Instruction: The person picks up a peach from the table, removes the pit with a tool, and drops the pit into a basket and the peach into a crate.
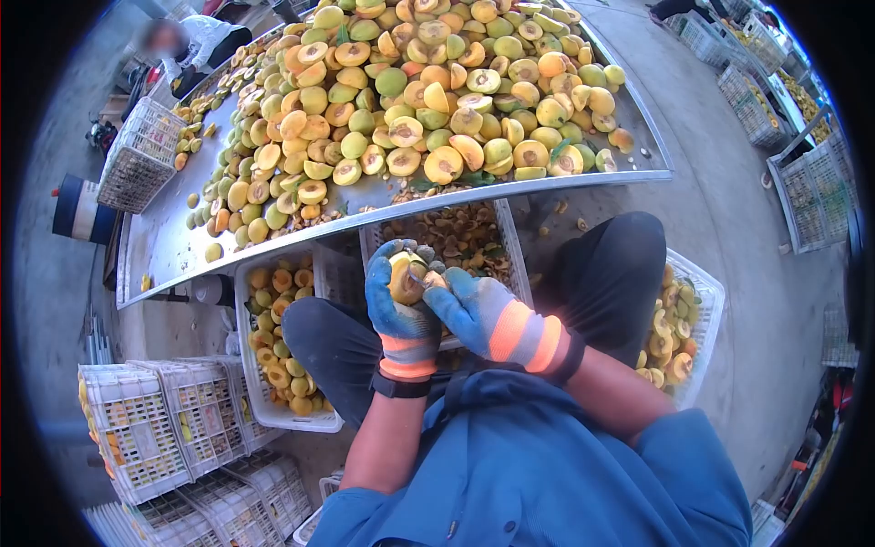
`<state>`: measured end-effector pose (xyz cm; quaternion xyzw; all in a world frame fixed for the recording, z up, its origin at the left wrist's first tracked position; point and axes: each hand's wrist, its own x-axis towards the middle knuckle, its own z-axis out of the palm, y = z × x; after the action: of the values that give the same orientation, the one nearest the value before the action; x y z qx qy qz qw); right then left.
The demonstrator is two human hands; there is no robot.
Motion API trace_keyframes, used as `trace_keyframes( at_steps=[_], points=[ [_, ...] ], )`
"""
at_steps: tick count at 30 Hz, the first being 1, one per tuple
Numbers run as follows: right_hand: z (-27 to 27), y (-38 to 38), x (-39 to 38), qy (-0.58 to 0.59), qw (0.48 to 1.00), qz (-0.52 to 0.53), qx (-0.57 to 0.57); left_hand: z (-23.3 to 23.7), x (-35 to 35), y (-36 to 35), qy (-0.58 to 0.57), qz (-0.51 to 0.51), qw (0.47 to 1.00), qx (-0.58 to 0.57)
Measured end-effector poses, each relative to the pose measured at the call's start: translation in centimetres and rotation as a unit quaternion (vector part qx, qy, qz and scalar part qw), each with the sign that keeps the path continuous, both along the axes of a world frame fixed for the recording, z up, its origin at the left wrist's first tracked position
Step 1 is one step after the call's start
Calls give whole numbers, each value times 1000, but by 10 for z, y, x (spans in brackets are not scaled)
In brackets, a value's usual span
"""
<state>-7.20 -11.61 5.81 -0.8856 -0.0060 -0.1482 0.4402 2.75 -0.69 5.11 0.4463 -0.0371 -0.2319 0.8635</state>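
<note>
In front of my lap, my left hand (394, 305), in a blue-palmed glove with an orange and grey cuff, is closed around a yellow-green apricot half (404, 279). Its cut side is turned toward my right hand. My right hand (480, 312), gloved alike, is closed with its fingertips against the fruit. A small dark tip shows at the cut flesh, but what the right fingers pinch is too hidden to name. Just beyond both hands, a white crate (517, 251) holds brownish pits and scraps.
A metal table (629, 137) ahead carries a big heap of halved apricots (392, 82). White crates of fruit stand at my left (258, 415) and right (715, 305). Stacked crates (150, 428) stand lower left. Another person (196, 46) sits at the table's far left.
</note>
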Motion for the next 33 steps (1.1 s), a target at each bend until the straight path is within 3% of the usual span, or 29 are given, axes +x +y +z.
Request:
trace_keyframes(
  at_steps=[1, 4, 6, 8, 10, 13, 16, 19, 21, 25, 27, 28, 29, 30, 31, 32, 33],
  points=[
    [2, 1, -3, 5, 1000, 7, -29, -4, -1, 1, -67, 8, 997, 49],
    [2, 3, -5, 28, 994, -19, 104, -18, -6, 3, -206, 33, 968, 141],
    [-10, 5, -4, -5, 997, 10, 77, -20, -9, 2, -224, 52, 964, 136],
    [-19, 4, -5, -38, 998, 28, 43, -19, -13, -1, -343, 100, 905, 231],
    [-16, 3, -5, -70, 997, 35, 1, -17, -18, -4, -321, 115, 911, 231],
    [-9, -3, -5, 13, 997, 64, -28, -10, -25, -5, -143, 86, 977, 130],
    [-18, -4, -6, 16, 997, 69, 38, -8, -26, -4, -135, 66, 979, 140],
    [-15, -6, -6, 84, 992, 87, -22, -18, -20, -1, -133, 36, 981, 137],
    [-25, -4, -9, 61, 993, 81, 54, -22, -18, 0, -93, 28, 987, 128],
    [-38, -2, -8, -37, 995, 92, 32, -23, -14, 1, -95, 9, 992, 88],
    [-39, 0, -5, -18, 991, 100, 91, -14, -18, 5, -281, 23, 932, 229],
    [-35, -2, -6, 50, 979, 98, 174, -11, -20, 4, -369, 26, 882, 292],
    [-31, -4, -6, 114, 957, 84, 255, -12, -20, 3, -274, 3, 937, 218],
    [4, -7, -6, 234, 891, 65, 383, -14, -20, 4, -172, -20, 975, 141],
    [23, -9, -6, 346, 794, 45, 498, -15, -20, 5, -136, -28, 984, 114],
    [18, -11, -6, 356, 801, 55, 477, -16, -21, 6, -100, -35, 991, 86],
    [1, -9, -5, 302, 855, 69, 415, -15, -21, 5, -134, -31, 985, 107]
  ],
)
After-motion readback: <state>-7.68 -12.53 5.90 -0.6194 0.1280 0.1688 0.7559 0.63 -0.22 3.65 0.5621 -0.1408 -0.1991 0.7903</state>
